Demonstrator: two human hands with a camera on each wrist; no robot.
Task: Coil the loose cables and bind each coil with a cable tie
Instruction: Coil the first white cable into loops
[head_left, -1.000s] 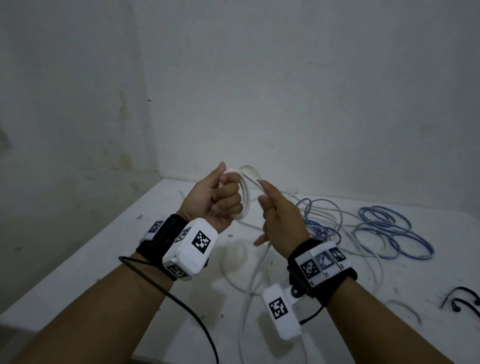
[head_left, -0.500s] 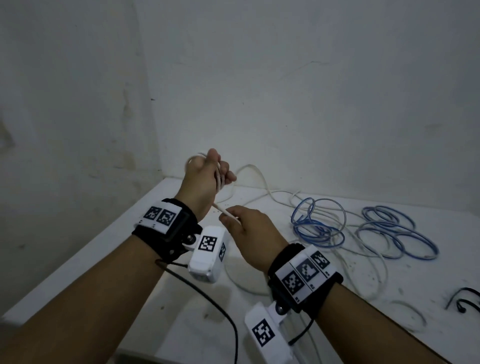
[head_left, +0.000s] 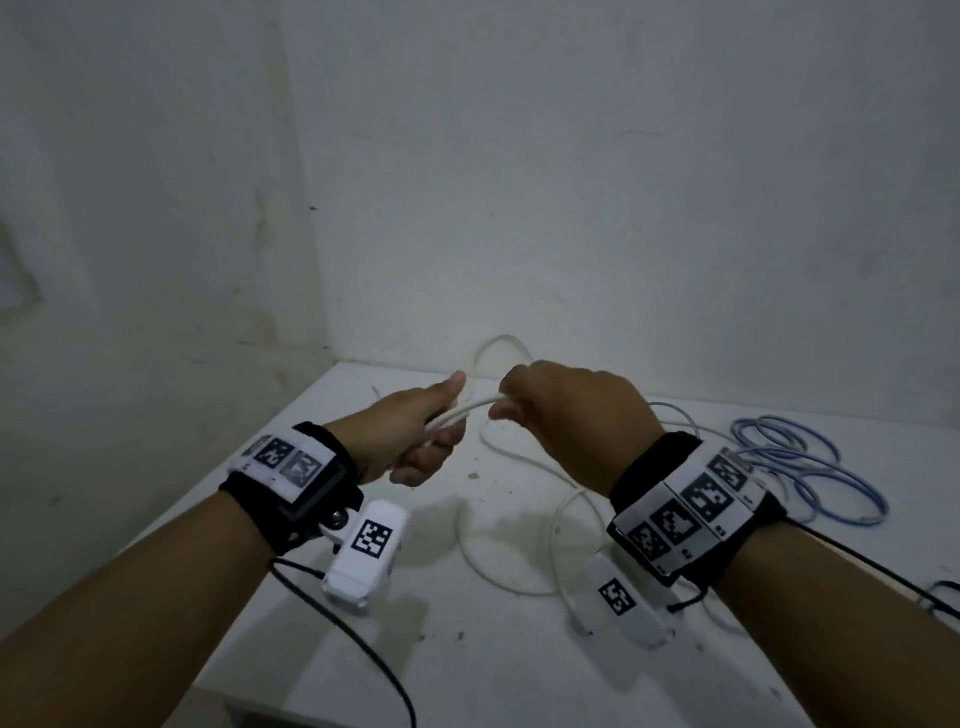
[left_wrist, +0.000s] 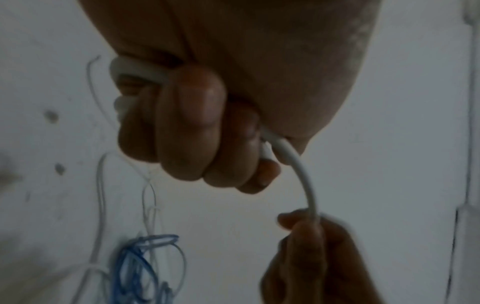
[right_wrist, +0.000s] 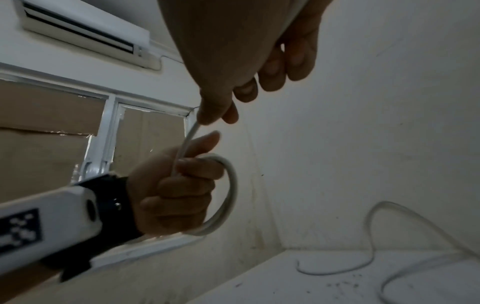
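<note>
1. Head view, item one: I am holding the white cable (head_left: 462, 410) in mid-air above the counter (head_left: 519, 675), between both hands.
2. Left hand (head_left: 410, 441): I am gripping a small coil of the white cable, fingers curled round the turns; in the right wrist view the loop is bulging out beside my knuckles (right_wrist: 228, 195).
3. Right hand (head_left: 576, 415): I am pinching the running length of the same cable between thumb and fingers, just beside the left hand; the left wrist view is showing the cable arching from my fist down to that pinch (left_wrist: 303, 179).
4. Remainder of the white cable: it is trailing loose in curves on the counter below my wrists (head_left: 498, 566).
5. Blue cable (head_left: 810, 467): lying in loose loops on the counter at my right, well apart from my hands, unbound.
6. Step in hand, by my judgement: I am winding the white cable, early in the task; no cable tie is showing in any view.
7. Next move, as I judge it: I should be laying the pinched length round the left hand as another turn, keeping the grip firm so earlier turns are not springing free.
8. Writing: none readable; the wrist bands (head_left: 291, 460) and camera housings are carrying only black-and-white square markers.
</note>
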